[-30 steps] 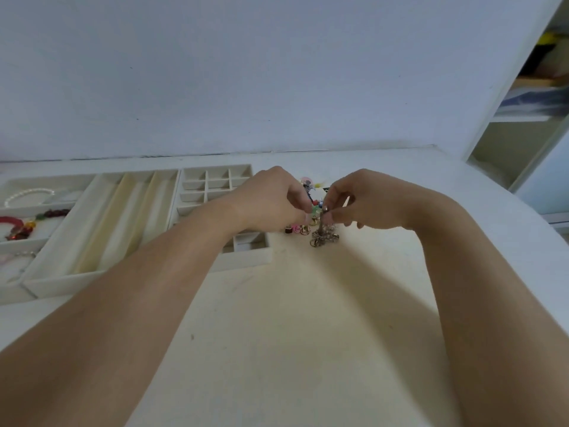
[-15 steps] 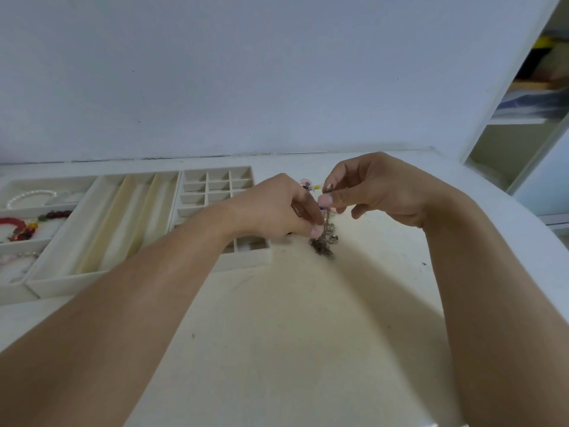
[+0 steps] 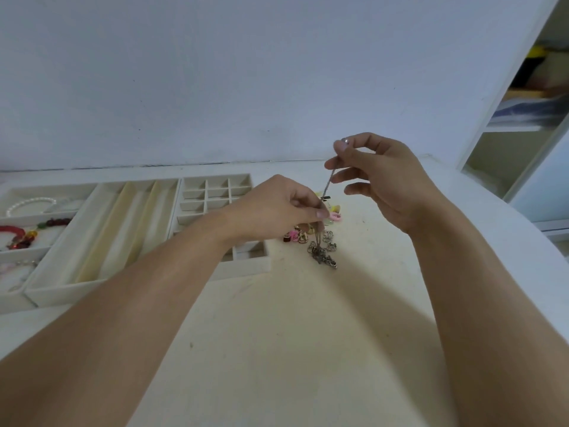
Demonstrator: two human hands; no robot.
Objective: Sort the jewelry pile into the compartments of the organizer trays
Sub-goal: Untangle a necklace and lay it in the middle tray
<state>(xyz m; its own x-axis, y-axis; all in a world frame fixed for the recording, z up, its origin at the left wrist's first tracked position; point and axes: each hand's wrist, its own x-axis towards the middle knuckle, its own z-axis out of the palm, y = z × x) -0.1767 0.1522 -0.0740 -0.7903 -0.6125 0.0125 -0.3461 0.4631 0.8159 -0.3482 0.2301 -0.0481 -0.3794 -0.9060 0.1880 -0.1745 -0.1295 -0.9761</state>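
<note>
Head view looks down at your two bare forearms reaching over a cream table point(image 3: 308, 349). Your right hand point(image 3: 378, 177) is raised at about one o'clock from the middle of the frame, thumb and forefinger pinching the top end of a thin silver chain point(image 3: 328, 183); the other fingers fan out loosely below the pinch. The chain runs down at a slant towards seven o'clock into your left hand point(image 3: 277, 208), which pinches it lower down with curled fingers, thumb tip showing at the right edge of the hand. Below that hand the chain hangs on into a tangled clump of metal links point(image 3: 323, 257) lying on the table.

Around the clump, just under and to the right of your left hand, lies the jewelry pile point(image 3: 303, 235): small pink, yellow, gold and dark pieces, too small to name one by one.

At nine o'clock from the pile stands the grid tray point(image 3: 215, 192) with many small square compartments, partly hidden by your left wrist. Touching its left side is a long tray point(image 3: 101, 235) with lengthwise channels. At the far left, another tray point(image 3: 34, 217) holds a white bead bracelet point(image 3: 29, 204) in its far compartment and a red beaded piece point(image 3: 18, 237) in the one nearer you.

At two o'clock a blurred white shelf unit point(image 3: 529, 124) stands beyond the table edge.
</note>
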